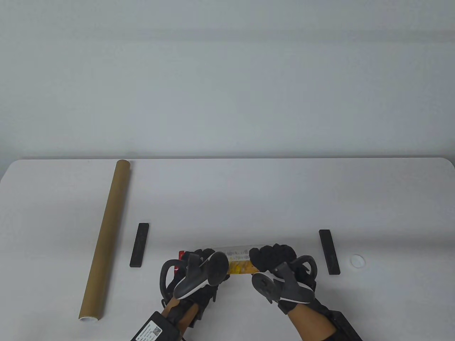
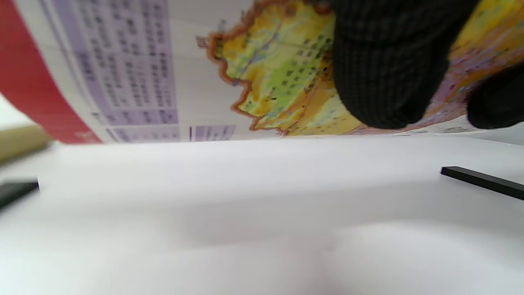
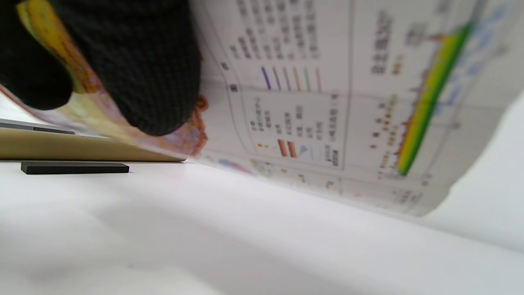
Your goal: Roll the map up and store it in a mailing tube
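So the map [image 1: 239, 261] is sitting as a roll near the front edge of the white table [image 1: 249, 199], lying crosswise, and both hands are wrapping around it. The left hand [image 1: 199, 270] is gripping the roll's left part and the right hand [image 1: 275, 259] is gripping the right part, with the yellow printed stretch showing between them and a bit of red border poking out just left of the left hand. In the left wrist view the gloved fingers [image 2: 385, 65] are pressing onto the colourful printed side, and the right wrist view is showing the same kind of thing, fingers [image 3: 151, 69] curling over the sheet's edge with the legend panel hanging beside them. The brown mailing tube [image 1: 105, 239] is lying well to the left of the map, running from front to back, and I can't tell what's inside it, only a pale rim at its near end. One black bar [image 1: 139, 245] is lying between the tube and the map, another black bar [image 1: 329, 251] is lying to the right of the map, and a small white cap [image 1: 357, 261] is sitting just past that bar.
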The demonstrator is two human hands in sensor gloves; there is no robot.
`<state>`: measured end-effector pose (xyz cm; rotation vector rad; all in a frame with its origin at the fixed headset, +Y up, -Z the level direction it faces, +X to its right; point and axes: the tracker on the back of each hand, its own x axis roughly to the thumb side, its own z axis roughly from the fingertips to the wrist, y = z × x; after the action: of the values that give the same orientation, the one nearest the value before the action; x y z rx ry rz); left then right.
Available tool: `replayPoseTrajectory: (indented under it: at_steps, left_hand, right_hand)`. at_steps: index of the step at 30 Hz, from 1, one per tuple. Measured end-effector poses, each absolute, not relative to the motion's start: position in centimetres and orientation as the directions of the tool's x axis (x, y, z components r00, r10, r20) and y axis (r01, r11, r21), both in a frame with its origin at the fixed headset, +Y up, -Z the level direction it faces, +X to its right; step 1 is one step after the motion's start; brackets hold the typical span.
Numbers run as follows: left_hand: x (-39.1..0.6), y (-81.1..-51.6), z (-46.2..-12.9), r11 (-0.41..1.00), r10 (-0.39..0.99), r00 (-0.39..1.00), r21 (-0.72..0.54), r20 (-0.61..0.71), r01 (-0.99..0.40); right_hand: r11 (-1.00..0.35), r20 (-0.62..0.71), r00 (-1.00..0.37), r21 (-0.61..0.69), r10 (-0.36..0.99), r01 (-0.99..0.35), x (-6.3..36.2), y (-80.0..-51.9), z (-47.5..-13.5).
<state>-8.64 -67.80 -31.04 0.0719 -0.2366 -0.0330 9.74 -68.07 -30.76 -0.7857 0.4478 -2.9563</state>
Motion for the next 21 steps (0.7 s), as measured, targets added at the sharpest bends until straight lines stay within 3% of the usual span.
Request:
replayPoseTrajectory:
  at_steps: [6,8,12,15,19,21]
  left_hand:
    - [-7.9,-67.2,-29.6,0.943,-0.182,0.956,0.316,0.229,0.104]
    - [-8.0,-67.2,-29.6,0.937,-0.196,0.956,0.328,0.218,0.117]
    - [-8.2,-67.3,-29.9,0.958,-0.167,0.96,0.267,0.226,0.104]
    - [-8.6,-67.5,-30.7,0.99,-0.063,0.97,0.135,0.233,0.032]
    - [-9.3,-67.9,-31.3,0.999,0.048,0.972,-0.018,0.229,-0.045]
    - [-9.5,-68.1,-31.5,0.998,0.053,0.97,-0.029,0.235,-0.047]
  right_hand:
    - [-0.974,0.492,-0.869,-0.173,0.045,-0.148,10.5,-68.1,-31.2]
    - [-0.972,0.498,-0.866,-0.179,0.045,-0.154,10.4,-68.0,-31.1]
    - [-0.962,0.495,-0.868,-0.25,-0.029,-0.11,10.2,-68.1,-30.8]
    - [-0.936,0.493,-0.861,-0.346,-0.126,-0.061,9.9,-68.1,-30.3]
    - [-0.923,0.494,-0.848,-0.384,-0.192,-0.014,9.5,-68.1,-30.0]
    - [-0.934,0.501,-0.849,-0.357,-0.171,-0.022,9.5,-68.3,-30.2]
